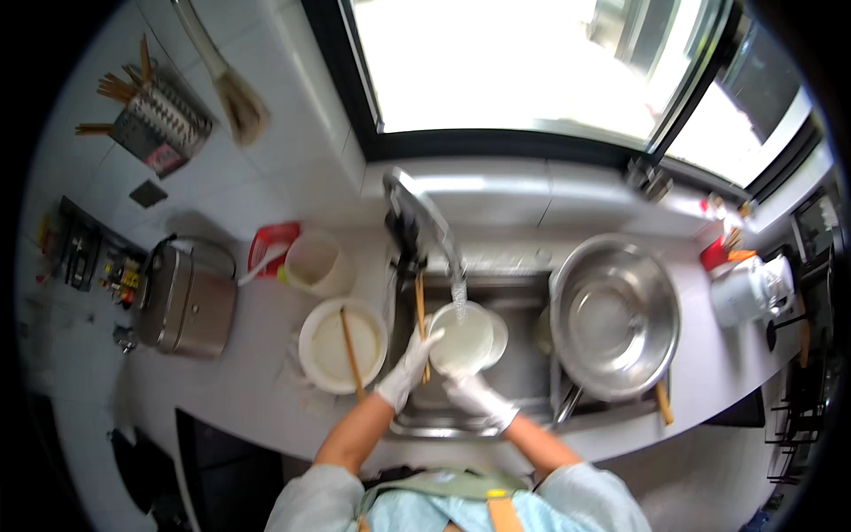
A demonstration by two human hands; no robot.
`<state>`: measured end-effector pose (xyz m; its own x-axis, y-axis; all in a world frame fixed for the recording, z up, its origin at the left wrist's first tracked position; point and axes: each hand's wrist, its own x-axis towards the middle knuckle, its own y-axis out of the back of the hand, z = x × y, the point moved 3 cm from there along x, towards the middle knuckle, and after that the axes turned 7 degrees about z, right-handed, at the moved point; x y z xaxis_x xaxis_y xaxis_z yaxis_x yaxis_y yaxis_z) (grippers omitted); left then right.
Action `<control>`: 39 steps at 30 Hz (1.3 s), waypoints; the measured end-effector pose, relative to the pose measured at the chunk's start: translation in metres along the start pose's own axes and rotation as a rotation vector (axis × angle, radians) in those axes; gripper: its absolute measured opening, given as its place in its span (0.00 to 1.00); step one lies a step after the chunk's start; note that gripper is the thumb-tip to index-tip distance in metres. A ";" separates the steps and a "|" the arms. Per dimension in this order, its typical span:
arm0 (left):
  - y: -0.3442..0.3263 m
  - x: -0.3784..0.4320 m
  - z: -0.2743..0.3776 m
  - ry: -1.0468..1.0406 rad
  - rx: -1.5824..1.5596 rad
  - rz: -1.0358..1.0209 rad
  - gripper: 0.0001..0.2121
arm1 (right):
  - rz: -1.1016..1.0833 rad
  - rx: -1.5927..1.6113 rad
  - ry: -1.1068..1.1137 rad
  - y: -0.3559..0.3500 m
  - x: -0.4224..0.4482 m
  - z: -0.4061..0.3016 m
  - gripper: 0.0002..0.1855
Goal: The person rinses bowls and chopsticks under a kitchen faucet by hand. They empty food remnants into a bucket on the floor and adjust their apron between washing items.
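Note:
Water runs from the curved metal faucet [435, 223] into a white bowl [460, 339] above the sink. My left hand [411, 366], in a white glove, grips the bowl's left side. My right hand [475, 396], gloved the same way, holds the bowl's near edge. Partly covered by this bowl, another pale bowl [498, 340] shows at its right; what supports it is hidden. Wooden chopsticks [420, 302] pass by my left hand, over the left part of the stainless steel sink [522, 392]. Whether that hand also holds them is unclear.
Left of the sink stands a white basin [309, 342] with a wooden stick [352, 349] across it. A large steel bowl [615, 256] rests over the sink's right side. A rice cooker [193, 302], a translucent pitcher [320, 266] and a white jug [738, 296] stand on the counter.

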<state>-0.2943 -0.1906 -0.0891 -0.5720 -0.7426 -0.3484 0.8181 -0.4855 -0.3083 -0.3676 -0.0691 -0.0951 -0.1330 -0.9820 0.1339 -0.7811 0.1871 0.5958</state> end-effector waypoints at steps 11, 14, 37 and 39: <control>0.019 0.008 -0.021 0.101 0.197 0.104 0.26 | 0.100 -0.496 0.164 -0.001 -0.017 0.041 0.19; 0.009 0.004 -0.027 0.163 -0.043 0.164 0.29 | 0.093 -0.375 0.015 -0.003 -0.004 0.034 0.16; 0.018 0.010 -0.045 0.143 0.059 0.067 0.32 | 0.205 -0.119 -0.142 -0.009 0.000 0.012 0.11; 0.002 0.010 -0.028 0.193 0.138 -0.083 0.32 | 0.136 -0.509 0.124 0.011 -0.027 0.060 0.13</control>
<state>-0.2999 -0.1862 -0.1181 -0.6271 -0.6022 -0.4941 0.7609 -0.6093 -0.2232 -0.4092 -0.0423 -0.1397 -0.1148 -0.9436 0.3106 -0.3637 0.3309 0.8708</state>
